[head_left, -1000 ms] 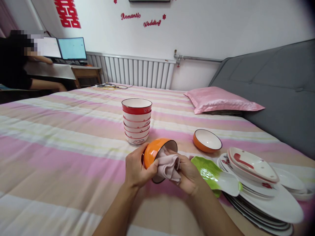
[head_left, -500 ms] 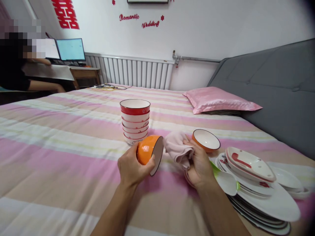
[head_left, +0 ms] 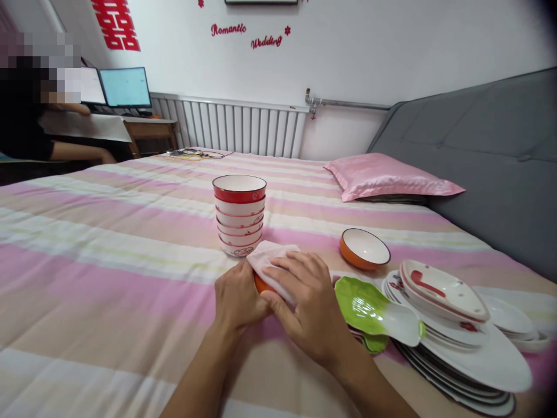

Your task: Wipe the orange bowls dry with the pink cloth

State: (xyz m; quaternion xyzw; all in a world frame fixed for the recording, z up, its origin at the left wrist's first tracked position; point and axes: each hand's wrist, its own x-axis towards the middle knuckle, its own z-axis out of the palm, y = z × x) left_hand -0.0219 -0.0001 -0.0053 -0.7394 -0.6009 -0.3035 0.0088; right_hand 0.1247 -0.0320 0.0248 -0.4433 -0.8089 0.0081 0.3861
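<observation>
The left hand holds the orange bowl from its left side, in the middle of the near part of the bed. Its fingers are bent and clamped on the bowl, though most of the fingertips are hidden behind it, so I cannot tell how they are placed there. The right hand lies across a pale pink cloth and keeps it pressed on the bowl; its fingers are curved over the cloth with small gaps between them, and its thumb is just beside the left hand. The cloth and hands cover the bowl so much that only a small orange part can be seen. Just behind the hands stands an upright stack of bowls, the top one red outside, the lower ones white with red rims. To the right, a second bowl, orange outside and white inside, rests apart from the hands. Near the right forearm is a green dish with a white end, and beside it are piled plates. Farther away lies a pink pillow near the grey headboard. At far left, another person sits by a desk.
</observation>
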